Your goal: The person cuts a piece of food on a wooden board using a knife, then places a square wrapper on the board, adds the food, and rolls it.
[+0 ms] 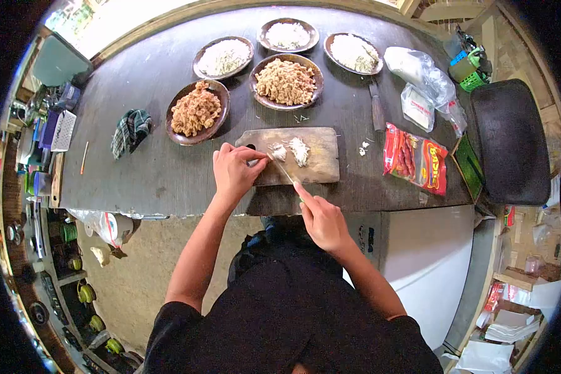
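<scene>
My right hand [323, 223] grips a knife [284, 171], its thin blade slanting up and left over the wooden cutting board [321, 169]. At the board's left side my left hand [235, 169] is closed, thumb and fingertips pinched beside the blade's tip. Whatever they hold is too small to make out. Two little heaps of white shreds lie on the board: a smaller heap [278, 151] just past my left fingertips, and a larger heap [299, 151] to its right.
Behind the board stand plates of brown crumbly pieces [285, 82] and plates of white shreds [225, 57]. To the right lie another knife [376, 107], a red packet [416, 159] and plastic bags [417, 75]. A checked cloth [131, 133] rests at left; a black chair [510, 142] stands right.
</scene>
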Action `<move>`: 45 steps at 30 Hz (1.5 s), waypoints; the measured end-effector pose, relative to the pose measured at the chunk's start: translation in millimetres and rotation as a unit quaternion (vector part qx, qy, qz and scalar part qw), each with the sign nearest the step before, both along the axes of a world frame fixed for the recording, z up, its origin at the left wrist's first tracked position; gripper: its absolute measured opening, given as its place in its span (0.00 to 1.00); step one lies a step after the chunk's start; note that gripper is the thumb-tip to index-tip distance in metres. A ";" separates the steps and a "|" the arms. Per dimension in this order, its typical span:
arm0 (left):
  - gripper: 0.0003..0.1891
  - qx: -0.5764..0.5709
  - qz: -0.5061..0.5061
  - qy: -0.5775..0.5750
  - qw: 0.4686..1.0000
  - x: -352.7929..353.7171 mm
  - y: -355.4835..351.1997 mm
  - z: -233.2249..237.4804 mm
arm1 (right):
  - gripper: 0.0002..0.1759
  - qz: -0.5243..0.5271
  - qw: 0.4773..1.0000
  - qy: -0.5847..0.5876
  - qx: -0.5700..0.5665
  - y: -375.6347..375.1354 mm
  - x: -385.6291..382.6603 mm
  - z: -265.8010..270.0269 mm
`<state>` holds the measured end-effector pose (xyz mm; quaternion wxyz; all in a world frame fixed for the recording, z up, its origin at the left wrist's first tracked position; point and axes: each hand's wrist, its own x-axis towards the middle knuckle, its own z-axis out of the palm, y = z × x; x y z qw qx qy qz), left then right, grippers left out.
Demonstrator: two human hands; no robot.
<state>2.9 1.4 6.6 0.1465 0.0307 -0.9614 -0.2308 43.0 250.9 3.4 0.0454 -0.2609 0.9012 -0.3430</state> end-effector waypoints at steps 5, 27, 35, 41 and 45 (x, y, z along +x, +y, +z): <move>0.08 -0.005 0.010 -0.035 0.999 -1.3 -4.3 -4.6 | 0.32 0.012 1.000 -0.020 0.012 -3.6 3.7 5.2; 0.08 0.000 0.010 -0.022 1.000 -0.4 -3.9 -5.5 | 0.32 0.009 0.999 -0.013 0.028 -10.2 4.5 5.1; 0.07 -0.032 0.003 -0.013 0.999 0.7 -0.2 3.8 | 0.32 -0.007 0.999 -0.005 0.045 -21.3 -3.7 3.2; 0.07 -0.005 -0.006 -0.011 1.000 0.3 -2.8 4.5 | 0.32 -0.010 1.000 -0.008 0.016 -9.9 0.9 -0.2; 0.07 0.004 0.004 -0.028 1.000 -1.1 -5.4 -5.7 | 0.32 0.004 1.000 -0.012 0.005 -7.0 8.3 3.3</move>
